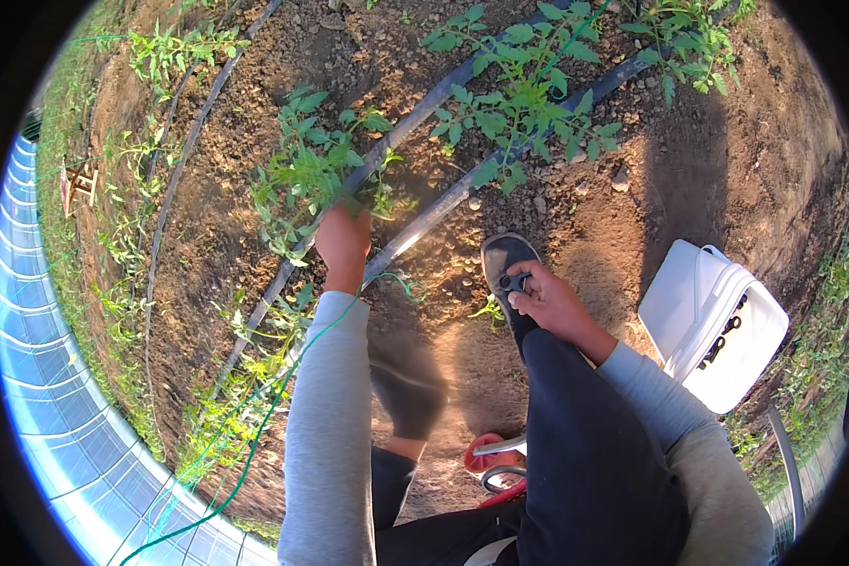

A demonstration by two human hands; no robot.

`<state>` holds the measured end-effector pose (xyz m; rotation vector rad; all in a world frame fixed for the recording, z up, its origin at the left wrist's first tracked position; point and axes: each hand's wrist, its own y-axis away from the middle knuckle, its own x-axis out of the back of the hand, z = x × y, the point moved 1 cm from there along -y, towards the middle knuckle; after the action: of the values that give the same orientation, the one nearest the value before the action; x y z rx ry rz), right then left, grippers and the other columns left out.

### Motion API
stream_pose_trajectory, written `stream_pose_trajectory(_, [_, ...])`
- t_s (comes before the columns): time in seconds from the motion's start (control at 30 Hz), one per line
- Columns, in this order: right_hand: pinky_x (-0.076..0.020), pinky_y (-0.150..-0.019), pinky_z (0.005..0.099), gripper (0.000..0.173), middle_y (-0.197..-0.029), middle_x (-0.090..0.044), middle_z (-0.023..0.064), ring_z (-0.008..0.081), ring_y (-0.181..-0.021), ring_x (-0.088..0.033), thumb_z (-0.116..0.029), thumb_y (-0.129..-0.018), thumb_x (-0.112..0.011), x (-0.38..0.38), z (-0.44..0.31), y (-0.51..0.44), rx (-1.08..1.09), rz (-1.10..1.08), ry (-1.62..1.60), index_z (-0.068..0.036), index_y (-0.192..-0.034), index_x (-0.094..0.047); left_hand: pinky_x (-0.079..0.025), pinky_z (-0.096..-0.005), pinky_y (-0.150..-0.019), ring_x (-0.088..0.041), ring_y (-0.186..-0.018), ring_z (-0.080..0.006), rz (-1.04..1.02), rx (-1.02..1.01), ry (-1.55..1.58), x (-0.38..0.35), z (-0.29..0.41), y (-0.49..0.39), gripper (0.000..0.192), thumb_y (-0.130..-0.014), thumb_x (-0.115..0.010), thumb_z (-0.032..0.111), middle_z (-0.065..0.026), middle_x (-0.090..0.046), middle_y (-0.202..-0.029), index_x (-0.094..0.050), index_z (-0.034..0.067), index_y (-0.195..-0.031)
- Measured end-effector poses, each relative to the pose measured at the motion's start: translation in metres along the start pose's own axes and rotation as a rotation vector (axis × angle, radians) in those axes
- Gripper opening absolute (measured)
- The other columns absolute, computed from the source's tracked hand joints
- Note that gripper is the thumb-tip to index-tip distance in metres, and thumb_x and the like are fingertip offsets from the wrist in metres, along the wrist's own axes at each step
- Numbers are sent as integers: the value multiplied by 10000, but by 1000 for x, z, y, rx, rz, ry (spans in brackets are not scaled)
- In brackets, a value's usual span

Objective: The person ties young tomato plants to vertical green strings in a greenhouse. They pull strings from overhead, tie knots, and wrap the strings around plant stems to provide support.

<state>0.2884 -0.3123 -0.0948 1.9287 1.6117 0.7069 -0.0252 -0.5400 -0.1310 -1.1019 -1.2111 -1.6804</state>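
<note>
My left hand reaches into the base of a tomato plant, over a black drip irrigation tube. Its fingertips are hidden by leaves, so its grip does not show. Over my left forearm runs a green string, with a loose curl lying near the wrist. My right hand, above my dark shoe, pinches a small black plastic clip between thumb and fingers.
To the right, a white plastic bucket holds several black clips. A second drip tube runs beside the first. Another tomato plant stands farther up the row. Behind my leg, a red object is partly hidden.
</note>
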Motion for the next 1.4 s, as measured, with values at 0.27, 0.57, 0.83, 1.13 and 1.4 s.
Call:
stream_pose_trajectory(0.27, [-518,-695,343,439,-843,-602,33,155,-731,-626,-230,-950,-793,-4,5,3,-22,-21,46,-135,-1348,-633,-568,-537,-782,-717,-964,-376,170,-326,-253,6,10,4,187,-937,-681,269,-139,-743,-1002,-761,108,-987])
stream_pose_trajectory(0.57, [-474,-675,271,376,-857,-697,29,74,-754,-619,-62,-1000,-709,-10,4,2,9,-40,43,-44,-1351,-577,-577,-494,-800,-701,-1023,-340,141,-237,-98,8,7,23,160,-941,-695,248,-102,-730,-1044,-751,123,-1025])
stream_pose_trajectory(0.83, [-476,-682,275,377,-826,-697,29,88,-758,-650,-68,-1009,-697,-8,6,4,-13,-39,22,-49,-1360,-562,-557,-494,-815,-687,-1011,-351,286,-321,45,13,9,26,107,-931,-711,187,-103,-734,-1025,-764,124,-1000])
stream_pose_trajectory(1.13, [-498,-669,338,410,-786,-652,48,141,-698,-624,-179,-962,-764,-11,17,-2,-2,-4,-9,-99,-1338,-623,-568,-401,-798,-728,-934,-305,25,-352,327,56,6,92,223,-977,-773,242,-114,-747,-1067,-769,67,-1116])
stream_pose_trajectory(1.4, [-509,-678,349,415,-813,-703,70,155,-716,-652,-202,-962,-769,-13,18,-2,1,-11,-33,-102,-1338,-624,-562,-477,-851,-685,-979,-367,-28,-311,163,68,27,86,330,-922,-807,289,-119,-702,-1119,-741,111,-1192])
